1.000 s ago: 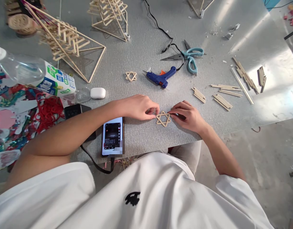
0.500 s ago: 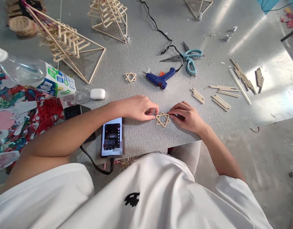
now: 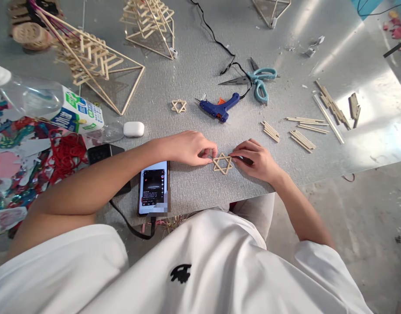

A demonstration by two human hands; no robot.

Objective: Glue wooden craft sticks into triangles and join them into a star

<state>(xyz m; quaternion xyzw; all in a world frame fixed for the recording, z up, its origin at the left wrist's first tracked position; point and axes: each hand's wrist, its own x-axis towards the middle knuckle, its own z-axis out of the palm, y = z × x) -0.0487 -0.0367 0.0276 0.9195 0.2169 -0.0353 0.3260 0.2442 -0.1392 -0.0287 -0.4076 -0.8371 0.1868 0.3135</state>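
A six-pointed star of thin wooden sticks [image 3: 227,168] lies on the grey table near its front edge. My left hand [image 3: 195,149] is at its left, thumb and fingertips pinched on the star's upper left point. From the right, my right hand [image 3: 255,158] pinches the upper right point between thumb and forefinger. A smaller wooden star [image 3: 178,106] lies farther back, left of a blue glue gun [image 3: 222,107] with an orange trigger. Short sticks in small groups [image 3: 270,132] lie to the right of my right hand.
Scissors with light blue handles [image 3: 261,85] lie behind the glue gun, by its black cord. A phone [image 3: 153,187], a white case [image 3: 134,129] and a plastic bottle [image 3: 40,98] are at the left. Stick frames [image 3: 99,65] stand farther back. More sticks [image 3: 333,104] lie right.
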